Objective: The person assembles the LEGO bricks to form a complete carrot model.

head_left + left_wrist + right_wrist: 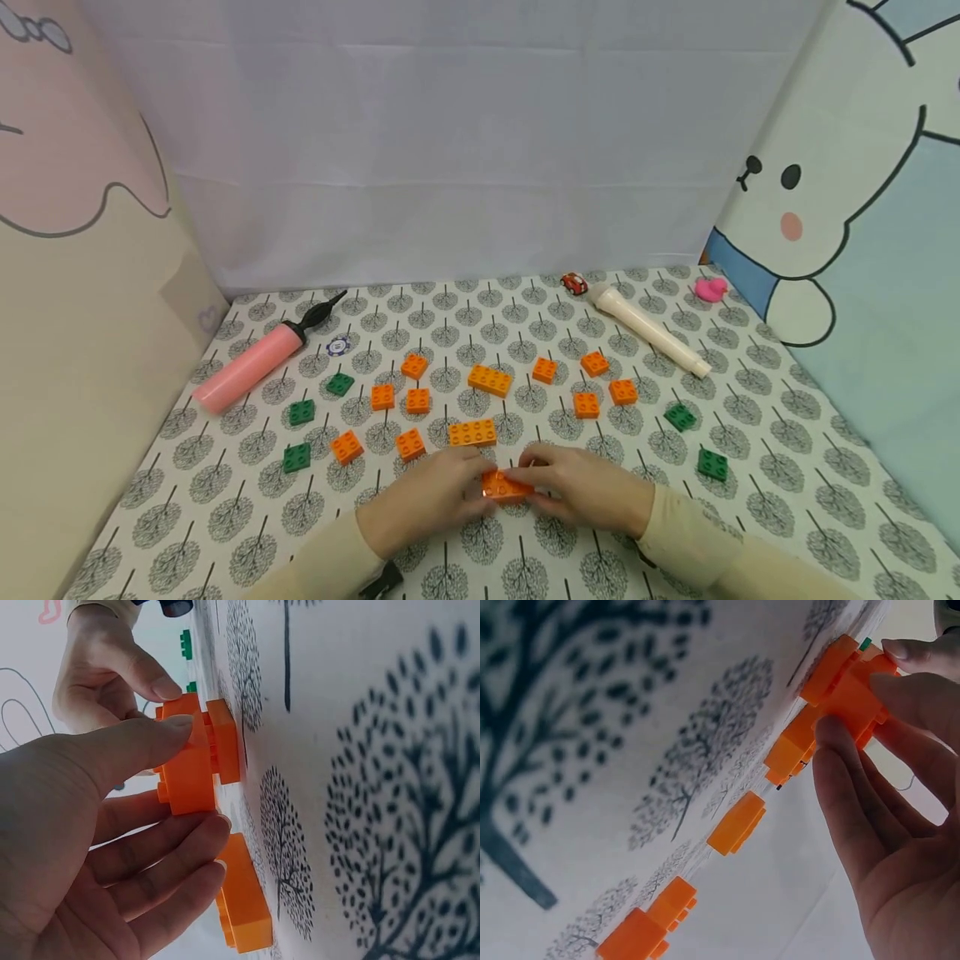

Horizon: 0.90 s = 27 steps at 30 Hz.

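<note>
Both hands meet at the table's near middle over a long orange toy brick. My left hand pinches one end of it, and my right hand pinches the other. In the left wrist view the held brick sits over a second orange brick, offset from it, with studs showing between the two. The right wrist view also shows the held brick close against the lower brick. Just beyond the hands lies a yellow-orange long brick.
Another yellow-orange brick lies further back, with several small orange bricks around it. Green bricks lie at both sides. Further out are a pink pump, a patterned chip, a white tube, a red toy car and a pink duck.
</note>
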Tool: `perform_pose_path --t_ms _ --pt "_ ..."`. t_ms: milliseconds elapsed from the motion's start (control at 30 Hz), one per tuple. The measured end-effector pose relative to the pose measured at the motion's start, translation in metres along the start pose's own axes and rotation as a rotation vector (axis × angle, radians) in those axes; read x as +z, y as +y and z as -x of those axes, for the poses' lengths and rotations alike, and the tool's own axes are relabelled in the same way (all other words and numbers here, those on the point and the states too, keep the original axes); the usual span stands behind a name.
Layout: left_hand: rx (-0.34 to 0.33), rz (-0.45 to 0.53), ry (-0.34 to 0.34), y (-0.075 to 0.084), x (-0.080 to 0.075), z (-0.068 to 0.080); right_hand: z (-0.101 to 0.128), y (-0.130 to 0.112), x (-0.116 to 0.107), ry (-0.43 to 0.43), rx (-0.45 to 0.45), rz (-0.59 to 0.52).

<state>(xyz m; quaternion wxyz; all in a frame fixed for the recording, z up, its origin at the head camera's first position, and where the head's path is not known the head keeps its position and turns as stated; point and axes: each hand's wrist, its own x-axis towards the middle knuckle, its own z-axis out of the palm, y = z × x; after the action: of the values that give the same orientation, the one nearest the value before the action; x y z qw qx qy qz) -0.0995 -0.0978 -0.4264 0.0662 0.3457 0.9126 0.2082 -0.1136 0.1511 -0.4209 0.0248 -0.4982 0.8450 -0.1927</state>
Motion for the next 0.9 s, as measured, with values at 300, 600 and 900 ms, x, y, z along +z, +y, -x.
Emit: perform_pose_path --t_ms 300,600,900 --pt "-0.038 0.053 -0.031 -0.004 -0.001 -0.005 -0.003 0.003 0.001 -0.032 0.056 -0.032" --pt "0.001 0.042 0.003 -0.006 0.003 -0.007 -0.005 0.008 0.001 -0.044 0.068 -0.094" --pt "-0.064 0.142 -0.018 -0.01 0.006 -0.01 -0.005 0.012 -0.003 -0.059 0.058 -0.103"
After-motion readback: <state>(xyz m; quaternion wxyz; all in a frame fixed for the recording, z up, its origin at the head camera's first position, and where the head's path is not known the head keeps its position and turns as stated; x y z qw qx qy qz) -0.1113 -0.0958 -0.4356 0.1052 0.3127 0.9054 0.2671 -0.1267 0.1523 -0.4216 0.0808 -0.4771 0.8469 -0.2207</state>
